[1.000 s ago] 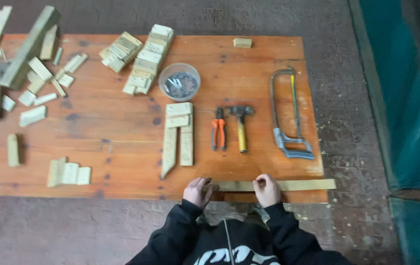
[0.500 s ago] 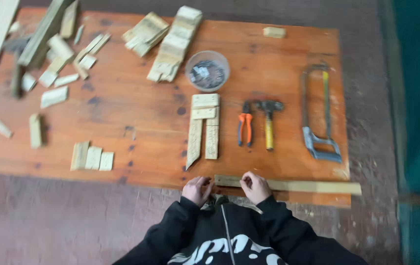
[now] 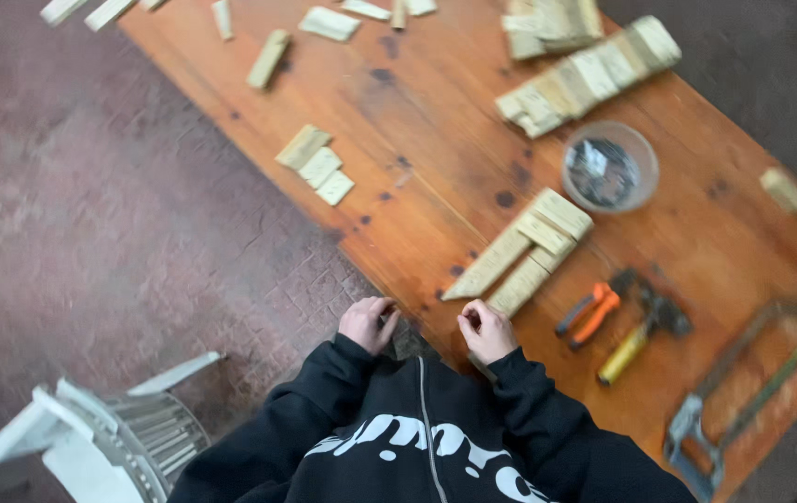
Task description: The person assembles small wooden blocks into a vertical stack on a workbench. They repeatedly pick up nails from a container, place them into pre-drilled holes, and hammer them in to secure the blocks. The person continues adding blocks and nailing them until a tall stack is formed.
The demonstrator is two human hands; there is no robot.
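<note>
- Left hand [image 3: 367, 323]: fingers curled, at the near edge of the table [image 3: 417, 200]; whether it grips anything cannot be told.
- Right hand [image 3: 485, 332]: fingers curled in, resting on the same near edge; contents of the grip unclear.
- Wood strips [image 3: 521, 254]: grouped just beyond the right hand, closest item to both hands.
- Pliers [image 3: 587, 313], orange handles, and hammer [image 3: 642, 328], yellow handle: right of the strips.
- Hacksaw [image 3: 743, 391]: near the right end.
- Clear bowl [image 3: 610, 168] of dark small parts: behind the strips.
- Three small blocks [image 3: 317, 166]: by the near edge, left.
- White plastic chair [image 3: 101, 433]: on the floor, left of the person.
</note>
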